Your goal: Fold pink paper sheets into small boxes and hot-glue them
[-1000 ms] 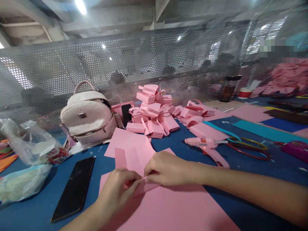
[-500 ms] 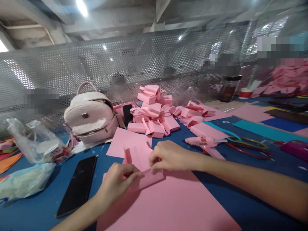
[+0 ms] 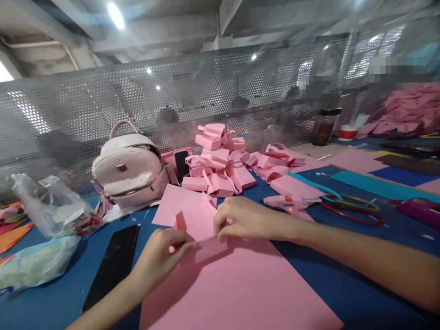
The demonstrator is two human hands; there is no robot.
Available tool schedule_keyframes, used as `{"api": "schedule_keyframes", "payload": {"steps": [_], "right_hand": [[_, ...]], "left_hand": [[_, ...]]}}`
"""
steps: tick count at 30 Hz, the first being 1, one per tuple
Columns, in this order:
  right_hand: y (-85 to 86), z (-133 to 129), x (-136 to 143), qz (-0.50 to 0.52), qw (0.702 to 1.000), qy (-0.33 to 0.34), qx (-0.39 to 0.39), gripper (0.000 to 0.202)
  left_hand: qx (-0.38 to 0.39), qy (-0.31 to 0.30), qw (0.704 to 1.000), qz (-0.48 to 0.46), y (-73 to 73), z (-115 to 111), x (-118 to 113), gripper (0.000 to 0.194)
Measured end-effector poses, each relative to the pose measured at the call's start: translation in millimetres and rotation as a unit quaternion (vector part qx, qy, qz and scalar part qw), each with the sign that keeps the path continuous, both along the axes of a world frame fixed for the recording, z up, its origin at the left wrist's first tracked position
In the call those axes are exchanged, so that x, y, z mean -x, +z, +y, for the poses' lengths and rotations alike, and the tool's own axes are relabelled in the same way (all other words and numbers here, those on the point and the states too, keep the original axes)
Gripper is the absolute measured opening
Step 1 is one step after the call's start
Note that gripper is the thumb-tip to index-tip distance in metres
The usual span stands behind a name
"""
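Between my hands is a small folded piece of pink paper (image 3: 210, 249) with upturned flaps. My left hand (image 3: 168, 250) pinches its left end between thumb and fingers. At the right end, my right hand (image 3: 237, 219) grips the upper edge, fingers curled. Under it lies a large pink sheet (image 3: 247, 288), and another pink sheet (image 3: 172, 204) lies just behind. Right of my right hand rests a pink glue gun (image 3: 290, 201) with a small orange light. A heap of folded pink paper bags (image 3: 220, 160) stands beyond my hands.
On the left are a black phone (image 3: 112, 266), a plastic-wrapped packet (image 3: 41, 263), a clear bag (image 3: 51, 206) and a pale backpack (image 3: 127, 169). To the right lie scissors (image 3: 364, 206), a teal strip (image 3: 385, 188) and a purple tool (image 3: 421, 211). A perforated metal screen (image 3: 206, 87) stands behind.
Both hands still hold the folded pink paper. The left hand and paper have shifted slightly left and up, and the piece looks tilted a little more upright.
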State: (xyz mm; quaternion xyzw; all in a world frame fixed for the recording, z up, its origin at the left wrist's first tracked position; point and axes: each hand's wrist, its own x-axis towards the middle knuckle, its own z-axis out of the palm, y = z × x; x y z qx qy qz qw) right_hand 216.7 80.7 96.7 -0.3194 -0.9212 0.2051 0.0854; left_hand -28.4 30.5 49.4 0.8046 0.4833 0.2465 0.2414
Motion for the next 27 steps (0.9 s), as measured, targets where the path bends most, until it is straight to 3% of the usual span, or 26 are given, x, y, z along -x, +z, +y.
{"api": "schedule_keyframes", "payload": {"steps": [6,12,16,22,27], "right_hand": [[10.6,10.6,-12.5,0.001,0.997,0.070,0.035,0.036],[6.3,2.7,-7.6,-0.015,0.998,0.062,-0.011,0.018],[-2.2,-6.5,-1.0,-0.037,0.996,0.064,-0.049,0.016],[-2.0,-5.6,-4.2,-0.060,0.993,0.055,-0.082,0.013],[1.4,-3.9,-4.4,-0.047,0.997,0.043,-0.051,0.015]], "left_hand": [[0.019,-0.030,0.999,0.030,5.0,5.0,2.1,0.033],[0.026,-0.061,0.993,0.099,0.9,2.1,-1.6,0.018],[0.030,-0.111,0.984,0.133,8.2,-0.2,3.5,0.029],[0.005,-0.141,0.973,0.184,13.9,5.2,31.7,0.049],[-0.013,-0.138,0.969,0.205,18.2,3.3,32.6,0.042]]}}
